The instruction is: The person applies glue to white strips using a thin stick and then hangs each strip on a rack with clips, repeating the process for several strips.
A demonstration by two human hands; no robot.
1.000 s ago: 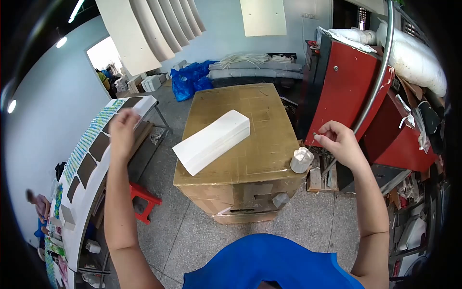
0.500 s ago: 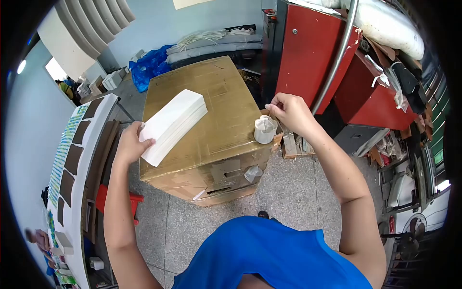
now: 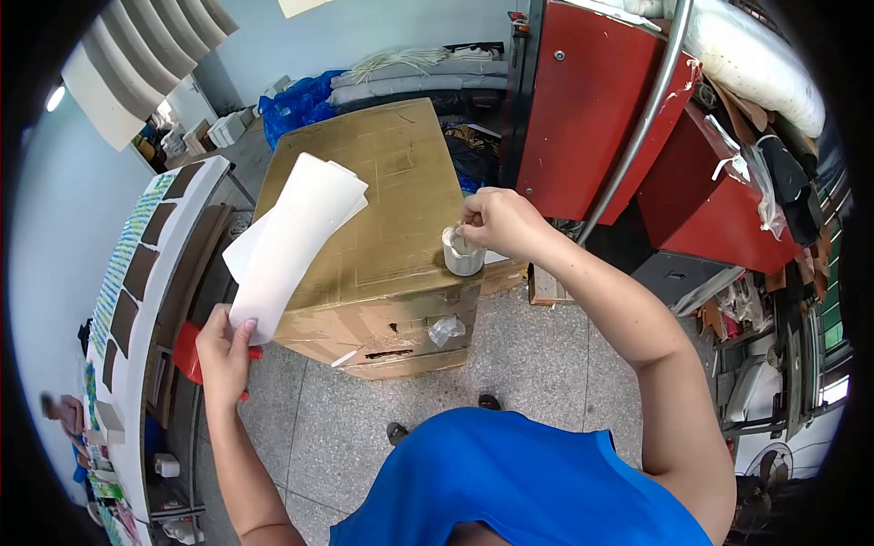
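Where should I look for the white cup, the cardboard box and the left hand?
White cup (image 3: 464,263): head view, on its outer side.
Cardboard box (image 3: 391,244): head view, on its bare top.
Left hand (image 3: 224,351): head view, on its middle.

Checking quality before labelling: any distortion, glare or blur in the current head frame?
Head view: strong fisheye, black corners, long white table bowed at left; head view: lit lamp upper left, white sheet bright with little surface detail; head view: left hand and right hand fairly sharp, person at far left soft.
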